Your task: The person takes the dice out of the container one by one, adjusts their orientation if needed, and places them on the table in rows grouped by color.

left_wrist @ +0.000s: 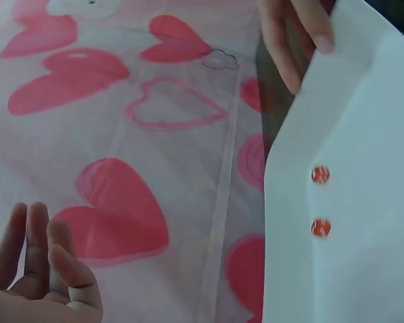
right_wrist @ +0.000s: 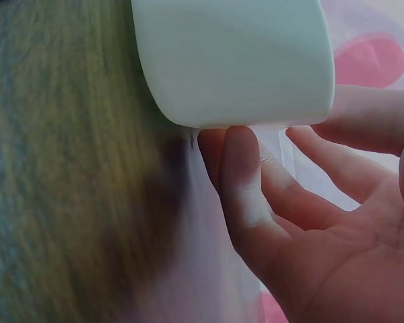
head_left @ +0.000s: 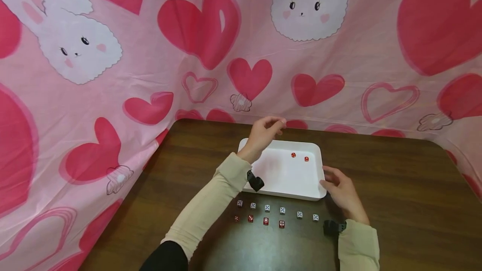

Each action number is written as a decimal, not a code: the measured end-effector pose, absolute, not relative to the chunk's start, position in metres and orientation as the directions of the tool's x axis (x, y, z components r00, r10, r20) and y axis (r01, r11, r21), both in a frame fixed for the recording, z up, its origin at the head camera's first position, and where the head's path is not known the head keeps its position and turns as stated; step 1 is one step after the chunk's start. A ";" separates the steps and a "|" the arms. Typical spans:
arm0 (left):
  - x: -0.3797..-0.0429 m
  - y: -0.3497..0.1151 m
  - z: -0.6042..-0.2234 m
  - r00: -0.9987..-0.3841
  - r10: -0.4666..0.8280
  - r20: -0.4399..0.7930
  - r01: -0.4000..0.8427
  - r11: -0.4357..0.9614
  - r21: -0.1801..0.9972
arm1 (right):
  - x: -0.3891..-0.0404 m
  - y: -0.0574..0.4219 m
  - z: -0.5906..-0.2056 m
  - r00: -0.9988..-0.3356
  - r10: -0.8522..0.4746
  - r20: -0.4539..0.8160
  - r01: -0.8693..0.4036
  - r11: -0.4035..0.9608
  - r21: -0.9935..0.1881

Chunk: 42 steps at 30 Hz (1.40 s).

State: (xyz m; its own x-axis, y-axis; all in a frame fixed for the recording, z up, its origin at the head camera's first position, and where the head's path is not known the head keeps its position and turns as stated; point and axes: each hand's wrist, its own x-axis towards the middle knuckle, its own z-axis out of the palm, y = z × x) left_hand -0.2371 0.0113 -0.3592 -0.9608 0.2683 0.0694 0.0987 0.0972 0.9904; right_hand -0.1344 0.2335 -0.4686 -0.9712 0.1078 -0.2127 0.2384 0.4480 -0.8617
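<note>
Over the far-left part of a white tray [head_left: 278,179], my left hand [head_left: 263,133] is raised with its fingers loosely bent. No object shows among its fingers [left_wrist: 37,235] in the left wrist view. Two red dice [head_left: 293,154] lie inside the tray near its far right corner. At the tray's right end is my right hand [head_left: 340,189]. In the right wrist view its thumb [right_wrist: 242,161] touches the tray's outer wall, and another finger [right_wrist: 374,114] reaches the rim. My left forearm hides the tray's left edge.
In front of the tray, several white dice [head_left: 267,208] form a row on the dark wooden table [head_left: 395,187]. Nearer to me is a row of several red dice [head_left: 265,221]. A pink cloth [head_left: 211,95] with hearts and rabbits hangs behind and to the left.
</note>
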 end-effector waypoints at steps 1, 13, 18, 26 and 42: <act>-0.240 0.014 -0.361 -0.965 0.256 0.049 0.071 0.077 0.994 | -0.135 0.234 -0.468 -0.970 0.107 -0.218 0.243 0.445 -0.862; -0.269 0.038 -0.400 -0.952 0.266 -0.151 -0.132 0.087 0.987 | -0.142 0.236 -0.470 -0.977 0.098 -0.192 0.215 0.458 -0.863; -0.278 0.044 -0.421 -0.953 0.235 -0.192 -0.160 0.152 0.975 | -0.142 0.236 -0.472 -0.989 0.097 -0.114 0.145 0.450 -0.881; -0.281 0.052 -0.445 -0.946 0.250 -0.206 -0.109 0.353 0.929 | -0.142 0.236 -0.470 -0.983 0.102 -0.153 0.183 0.458 -0.870; -0.281 0.054 -0.458 -0.881 0.372 -0.294 -0.056 0.534 0.844 | -0.144 0.236 -0.473 -0.981 0.111 -0.158 0.191 0.442 -0.876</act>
